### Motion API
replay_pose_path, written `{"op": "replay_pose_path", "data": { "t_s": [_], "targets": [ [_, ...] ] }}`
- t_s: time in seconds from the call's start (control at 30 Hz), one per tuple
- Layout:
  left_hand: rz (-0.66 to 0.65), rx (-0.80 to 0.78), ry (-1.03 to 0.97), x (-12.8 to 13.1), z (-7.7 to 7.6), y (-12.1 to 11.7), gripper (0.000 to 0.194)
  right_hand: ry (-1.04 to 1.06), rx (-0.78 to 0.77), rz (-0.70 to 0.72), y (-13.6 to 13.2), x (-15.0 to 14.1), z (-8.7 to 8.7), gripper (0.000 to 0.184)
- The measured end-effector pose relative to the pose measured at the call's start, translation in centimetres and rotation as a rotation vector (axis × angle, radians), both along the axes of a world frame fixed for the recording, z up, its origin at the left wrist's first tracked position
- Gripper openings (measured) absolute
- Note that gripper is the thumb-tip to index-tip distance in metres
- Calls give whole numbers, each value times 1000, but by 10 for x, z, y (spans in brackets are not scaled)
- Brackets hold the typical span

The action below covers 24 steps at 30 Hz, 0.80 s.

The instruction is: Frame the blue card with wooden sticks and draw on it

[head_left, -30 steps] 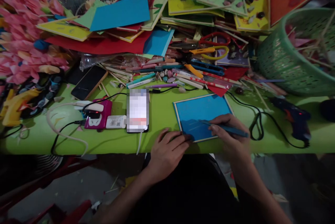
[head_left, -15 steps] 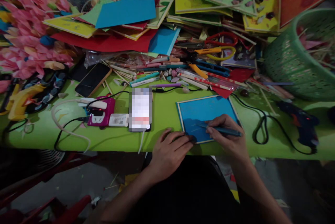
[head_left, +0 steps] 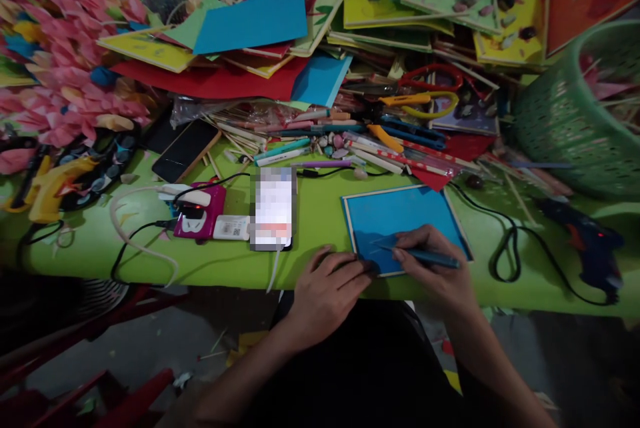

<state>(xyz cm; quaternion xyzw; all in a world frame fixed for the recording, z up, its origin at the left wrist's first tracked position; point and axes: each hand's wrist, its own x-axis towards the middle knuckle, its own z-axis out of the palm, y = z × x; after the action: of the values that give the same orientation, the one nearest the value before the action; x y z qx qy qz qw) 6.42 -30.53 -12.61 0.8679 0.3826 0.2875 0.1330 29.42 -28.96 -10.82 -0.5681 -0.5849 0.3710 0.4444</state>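
Note:
A blue card (head_left: 400, 215) edged with thin wooden sticks lies on the green tabletop in front of me. My right hand (head_left: 440, 265) grips a blue pen (head_left: 431, 257) between thumb and fingers, its tip low over the card's left half. Faint light strokes show on the card near the tip. At the card's lower left corner rests my left hand (head_left: 330, 295), fingers stretched out and laid over the edge, holding nothing.
Left of the card are a lit phone (head_left: 273, 208) on a cable and a magenta power strip (head_left: 200, 215). A corded glue gun (head_left: 585, 241) and a green basket (head_left: 550, 115) stand right. Behind are scissors (head_left: 430, 105), pens, sticks and stacked coloured cards (head_left: 255, 21).
The whole view has shifted slightly, so the table items sit a little further right. The pen tip has moved slightly left across the card. My left hand stays at the corner.

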Motion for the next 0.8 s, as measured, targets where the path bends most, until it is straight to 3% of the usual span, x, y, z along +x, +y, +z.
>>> {"op": "replay_pose_path", "data": {
  "t_s": [0.63, 0.8],
  "targets": [
    [-17, -18, -36, 0, 0, 1, 23, -68, 33, 42, -3, 1, -8, 10],
    [-14, 0, -50, 0, 0, 2, 25, -117, 48, -37, -5, 2, -6, 10]
  ]
}}
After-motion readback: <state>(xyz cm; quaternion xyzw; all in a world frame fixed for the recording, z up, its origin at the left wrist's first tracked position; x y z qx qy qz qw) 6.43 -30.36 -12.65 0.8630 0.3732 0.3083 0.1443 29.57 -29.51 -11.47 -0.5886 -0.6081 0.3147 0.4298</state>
